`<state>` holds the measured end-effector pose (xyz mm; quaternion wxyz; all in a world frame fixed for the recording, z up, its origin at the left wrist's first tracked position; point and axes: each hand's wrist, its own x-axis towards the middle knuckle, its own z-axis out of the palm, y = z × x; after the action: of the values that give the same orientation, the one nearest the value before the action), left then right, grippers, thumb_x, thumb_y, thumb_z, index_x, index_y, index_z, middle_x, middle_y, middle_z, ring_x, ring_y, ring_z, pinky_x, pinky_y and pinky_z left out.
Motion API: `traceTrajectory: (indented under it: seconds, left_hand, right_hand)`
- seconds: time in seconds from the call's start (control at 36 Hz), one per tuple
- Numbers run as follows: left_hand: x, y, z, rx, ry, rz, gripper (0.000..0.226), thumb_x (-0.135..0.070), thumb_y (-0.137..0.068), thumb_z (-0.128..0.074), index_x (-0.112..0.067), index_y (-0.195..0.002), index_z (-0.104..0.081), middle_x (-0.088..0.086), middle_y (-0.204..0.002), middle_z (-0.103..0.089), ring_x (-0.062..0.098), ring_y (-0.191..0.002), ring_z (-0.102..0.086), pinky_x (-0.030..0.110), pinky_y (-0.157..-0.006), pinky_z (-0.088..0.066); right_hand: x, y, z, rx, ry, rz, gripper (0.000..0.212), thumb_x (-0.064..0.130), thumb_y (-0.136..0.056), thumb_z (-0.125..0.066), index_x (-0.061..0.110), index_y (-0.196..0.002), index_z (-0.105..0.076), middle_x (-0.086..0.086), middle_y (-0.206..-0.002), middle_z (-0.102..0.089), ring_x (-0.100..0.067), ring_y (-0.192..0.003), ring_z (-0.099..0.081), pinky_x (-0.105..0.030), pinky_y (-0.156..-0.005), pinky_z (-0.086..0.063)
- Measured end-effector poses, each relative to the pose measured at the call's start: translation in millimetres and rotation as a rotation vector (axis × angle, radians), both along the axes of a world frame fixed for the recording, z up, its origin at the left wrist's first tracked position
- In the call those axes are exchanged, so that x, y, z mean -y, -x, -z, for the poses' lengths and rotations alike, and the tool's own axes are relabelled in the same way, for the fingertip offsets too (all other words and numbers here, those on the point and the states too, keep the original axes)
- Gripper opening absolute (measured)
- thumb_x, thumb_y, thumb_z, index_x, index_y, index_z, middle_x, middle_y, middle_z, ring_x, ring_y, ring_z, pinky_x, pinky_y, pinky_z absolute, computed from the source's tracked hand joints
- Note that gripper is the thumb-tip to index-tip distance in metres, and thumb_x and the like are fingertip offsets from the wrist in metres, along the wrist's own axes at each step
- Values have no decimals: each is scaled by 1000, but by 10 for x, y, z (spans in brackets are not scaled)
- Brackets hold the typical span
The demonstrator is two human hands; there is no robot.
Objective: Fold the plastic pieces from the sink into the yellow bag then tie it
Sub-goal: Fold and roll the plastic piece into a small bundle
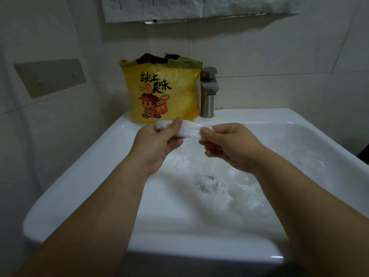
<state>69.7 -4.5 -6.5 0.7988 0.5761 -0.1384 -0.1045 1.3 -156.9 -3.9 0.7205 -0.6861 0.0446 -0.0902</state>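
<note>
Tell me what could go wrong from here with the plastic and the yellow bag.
1. The plastic piece is stretched between the left hand and right hand; pulling harder might tear it.
2. The yellow bag stands on the sink ledge beside the tap; stuffing it could tip it over.
3. Loose plastic lies over the drain and may catch there.

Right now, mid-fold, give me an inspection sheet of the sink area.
Surface: white sink, clear plastic pieces lying crumpled in its basin.
Job's things: yellow bag upright on the back ledge, top open; plastic strip held stretched above the basin.
Clutter: nothing seen.
Grips: left grip and right grip each pinch one end of the strip.
Cables: nothing seen.
Surroundings: tap right of the bag; metal plate and papers on tiled wall.
</note>
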Motion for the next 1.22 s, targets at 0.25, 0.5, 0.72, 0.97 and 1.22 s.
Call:
traceTrajectory:
  seconds: [0.25,0.5,0.72,0.97,1.22]
  left_hand:
    - [-141,43,4,195,-416,203,13,-14,-96,-56,-8,-90,-66,-1,-73,-73,4,-64,-64,17,-61,-54]
    - [-152,104,-81,124,-288,249,16,1,-96,-48,-5,-90,-61,3,-67,-71,4,-55,-60,16,-56,-54]
    - [-132,128,-104,99,-147,272,24,4,-95,-47,-14,-99,-61,5,-67,-69,6,-55,-61,16,-54,-54]
    - [-143,110,-97,147,-131,263,24,10,-83,-55,-6,-70,-68,9,-62,-67,14,-62,-64,19,-55,-55]
    - [-107,76,-28,210,-229,125,10,-1,-90,-60,-9,-89,-65,4,-72,-69,6,-64,-65,16,-60,-54]
  right_hand:
    - [195,61,-46,-54,-23,-92,12,6,-91,-58,-3,-88,-66,-11,-70,-61,-9,-51,-54,-19,-51,-49]
    - [238,90,-93,-20,-136,-197,18,-5,-92,-50,1,-99,-66,-10,-67,-64,-12,-51,-57,-21,-52,-51]
    - [215,82,-110,61,-198,-136,22,-11,-90,-48,3,-83,-64,-13,-59,-64,-16,-48,-58,-24,-48,-52]
    - [198,100,-120,77,-143,-157,7,-5,-81,-58,-6,-78,-64,-18,-65,-49,-15,-48,-56,-23,-49,-50]
    - [236,56,-74,-11,52,-43,22,-1,-82,-67,10,-101,-65,-18,-98,-62,-17,-64,-64,-25,-63,-57]
